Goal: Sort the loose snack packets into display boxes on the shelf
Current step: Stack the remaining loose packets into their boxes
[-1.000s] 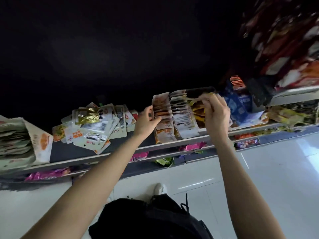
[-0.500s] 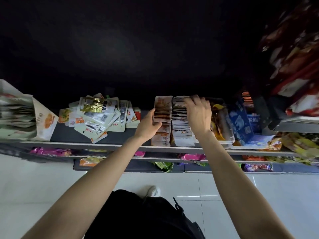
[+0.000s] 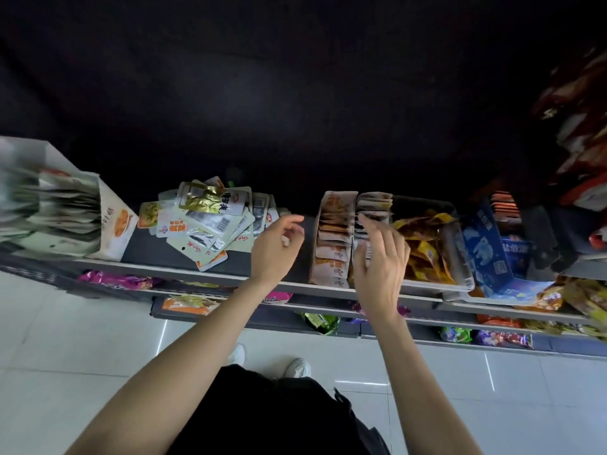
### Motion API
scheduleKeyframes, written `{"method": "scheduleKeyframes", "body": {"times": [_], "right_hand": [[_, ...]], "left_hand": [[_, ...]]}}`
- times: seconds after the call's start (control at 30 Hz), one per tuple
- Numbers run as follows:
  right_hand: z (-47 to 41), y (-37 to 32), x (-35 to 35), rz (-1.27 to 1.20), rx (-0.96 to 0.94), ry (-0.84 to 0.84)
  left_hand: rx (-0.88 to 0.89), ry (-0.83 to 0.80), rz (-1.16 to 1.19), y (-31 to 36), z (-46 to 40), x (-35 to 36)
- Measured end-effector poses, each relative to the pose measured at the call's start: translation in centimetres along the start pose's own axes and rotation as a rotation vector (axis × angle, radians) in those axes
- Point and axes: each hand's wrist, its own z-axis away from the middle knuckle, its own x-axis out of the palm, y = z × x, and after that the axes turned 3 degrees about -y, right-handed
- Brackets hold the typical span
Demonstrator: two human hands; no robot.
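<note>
**Loose packets wait mid-shelf, both hands empty**

The loose packets (image 3: 210,224) lie in a fanned heap on the shelf (image 3: 184,267), left of centre, some overlapping and a few poking toward the front edge. They look like flat, sealed foil-and-plastic sachets — light, thin, bendy and probably slick, so a stack may slide apart if squeezed from the faces alone. A pinch across the short edges of a few at once, or a thumb on top with fingers under the overhanging ones, seems the safest hold; crushing them is unlikely to matter much.

The left hand (image 3: 277,247) hovers just right of the heap, fingers loosely curled, holding nothing. The right hand (image 3: 381,261) is spread and relaxed over the grey packet row (image 3: 371,211), also holding nothing; whether its fingertips touch the row is unclear.

Beside that row stands the orange packet row (image 3: 333,238). Further right sit a clear tray (image 3: 460,257) of yellow snacks and a blue box (image 3: 492,257); at the left end, a white box (image 3: 111,231) filled with packets.
</note>
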Motion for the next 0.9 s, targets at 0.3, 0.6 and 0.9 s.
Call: {"method": "scheduleKeyframes", "body": {"times": [0.3,0.6,0.9], "right_hand": [[2.7,-11.8,11.7,-0.113,0.0,-0.831],[-1.8,-15.3,23.8,0.256,-0.16,-0.865],[1.2,-15.0,24.9,0.496,-0.303,-0.626]], "left_hand": [[-0.208,-0.005,-0.307,-14.9,1.4,-13.7],[-0.022,-0.385,-0.704,-19.5,-3.6,-16.3],[0.165,-0.2,-0.675,-20.7,-4.8,-17.5]]}}
